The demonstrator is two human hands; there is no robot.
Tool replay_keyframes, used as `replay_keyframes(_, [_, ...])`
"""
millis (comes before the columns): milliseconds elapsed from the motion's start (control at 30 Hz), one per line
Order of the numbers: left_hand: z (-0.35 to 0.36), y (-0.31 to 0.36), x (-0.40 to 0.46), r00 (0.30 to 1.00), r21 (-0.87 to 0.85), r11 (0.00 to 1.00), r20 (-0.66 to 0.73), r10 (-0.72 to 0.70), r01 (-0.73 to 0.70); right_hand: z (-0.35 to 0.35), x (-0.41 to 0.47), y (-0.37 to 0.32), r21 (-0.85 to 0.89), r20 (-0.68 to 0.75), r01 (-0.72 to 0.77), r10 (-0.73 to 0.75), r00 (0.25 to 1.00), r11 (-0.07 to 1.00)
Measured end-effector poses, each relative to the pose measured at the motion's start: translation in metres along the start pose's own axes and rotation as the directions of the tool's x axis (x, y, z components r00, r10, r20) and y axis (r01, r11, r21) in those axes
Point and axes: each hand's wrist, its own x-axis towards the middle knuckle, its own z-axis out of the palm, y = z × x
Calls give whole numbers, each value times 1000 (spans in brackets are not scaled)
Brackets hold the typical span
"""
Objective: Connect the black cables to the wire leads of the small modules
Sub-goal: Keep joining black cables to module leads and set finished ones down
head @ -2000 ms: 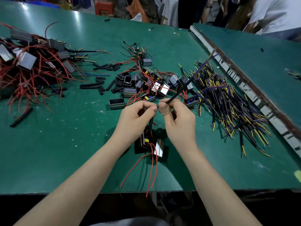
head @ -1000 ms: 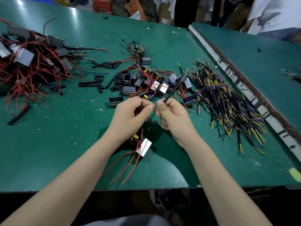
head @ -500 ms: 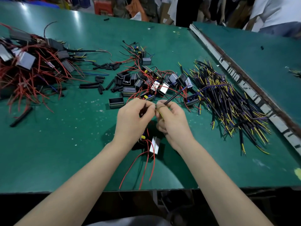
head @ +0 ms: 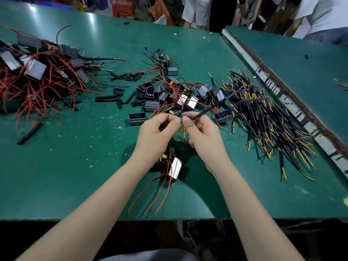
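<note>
My right hand [head: 202, 136] pinches the near end of a black cable [head: 209, 109] that slants up and to the right, with purple strands at its far end. My left hand [head: 156, 132] pinches thin wire leads right against that cable end, thumb tips nearly touching. Below my hands hangs a small black module [head: 172, 165] with a silvery face and a yellow part. Its red leads [head: 160, 191] trail toward the table's near edge.
A heap of black cables [head: 267, 121] with yellow and purple tips lies to the right. Loose modules and empty black cases [head: 169, 95] crowd the centre beyond my hands. Red-wired modules [head: 35, 76] pile up at the left, with black sleeves [head: 120, 97] between. People stand behind the green table [head: 56, 166].
The black cable has dropped from a steep, high slant to a low one. The hanging module has swung and turned beneath my hands. Both hands keep pinching at the same spot.
</note>
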Motion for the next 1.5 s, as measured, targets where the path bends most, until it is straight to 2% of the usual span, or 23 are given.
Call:
replay_keyframes(100, [1, 1, 0, 1000, -14, 1000, -3, 1, -1, -1, 1, 1, 17, -2, -28, 28, 1000, 999])
replay_keyframes(167, [0, 0, 0, 1000, -23, 1000, 4, -19, 19, -4, 1, 1, -113, -27, 76, -79, 996, 991])
replay_keyframes(233, [0, -2, 0, 999, 38, 999, 30, -21, 20, -12, 2, 4, -385, 8, 294, -316, 949, 875])
replay_keyframes(300, [0, -3, -1, 998, 166, 986, 57, 3, -13, -19, 3, 10, -546, 106, 454, -479, 871, 704])
replay_keyframes(400, [0, -3, -1, 993, 307, 947, 89, 71, -95, -21, 5, 15, -589, 179, 497, -497, 849, 637])
replay_keyframes(467, [1, -3, -1, 985, 359, 922, 140, 101, -146, -20, 5, 14, -600, 210, 461, -427, 880, 654])
replay_keyframes(533, [0, -2, -1, 981, 316, 941, 179, 67, -122, -18, 5, 10, -522, 140, 330, -302, 943, 787])
replay_keyframes(600, [-1, 1, 0, 981, 189, 980, 192, 18, -55, -18, 4, 2, -290, 66, 112, -97, 993, 950])
replay_keyframes(633, [-2, 3, 0, 981, 121, 992, 193, 11, -35, -18, 3, -2, -159, 69, 19, -8, 998, 987])
replay_keyframes(733, [-1, 5, 0, 985, -33, 999, 171, 12, -7, -16, 2, -9, 197, 125, -162, 139, 982, 967])
replay_keyframes(767, [0, 5, -1, 989, -67, 998, 151, 4, 6, -14, 2, -10, 247, 115, -180, 156, 981, 952])
replay_keyframes(800, [0, 5, -1, 992, -92, 995, 124, -14, 26, -12, 2, -8, 223, 81, -170, 155, 985, 960])
replay_keyframes(867, [2, 3, -1, 997, -94, 994, 60, -47, 53, -9, 2, -2, 6, -16, -83, 83, 996, 997])
replay_keyframes(933, [3, 1, -2, 998, -64, 996, 17, -62, 63, -9, 2, 4, -242, -75, 81, -102, 992, 967])
replay_keyframes(967, [3, 1, -2, 998, -54, 996, 2, -67, 67, -9, 1, 6, -351, -71, 195, -233, 970, 916])
replay_keyframes(1033, [3, 0, -2, 997, -30, 997, -17, -77, 76, -8, 0, 10, -514, -6, 408, -478, 878, 754])
replay_keyframes(1100, [2, -1, -2, 996, -2, 996, -16, -87, 87, -7, 0, 14, -589, 49, 497, -586, 809, 637])
replay_keyframes(1167, [2, -1, -2, 996, 4, 996, -8, -85, 85, -7, 2, 15, -579, 36, 481, -568, 822, 659])
replay_keyframes(1267, [2, -1, -1, 999, 24, 999, -12, -35, 35, -8, 2, 10, -417, -27, 327, -371, 928, 848])
replay_keyframes(1333, [2, -1, -1, 1000, 88, 996, -16, 26, -25, -7, 1, 8, -321, -44, 242, -270, 962, 916])
replay_keyframes(1433, [1, -1, -1, 997, 145, 987, 3, 77, -76, -8, -1, 4, -308, -45, 207, -232, 972, 929])
replay_keyframes(1500, [1, -1, 1, 999, 83, 996, 21, 29, -30, -11, -1, 3, -324, -1, 199, -211, 977, 925])
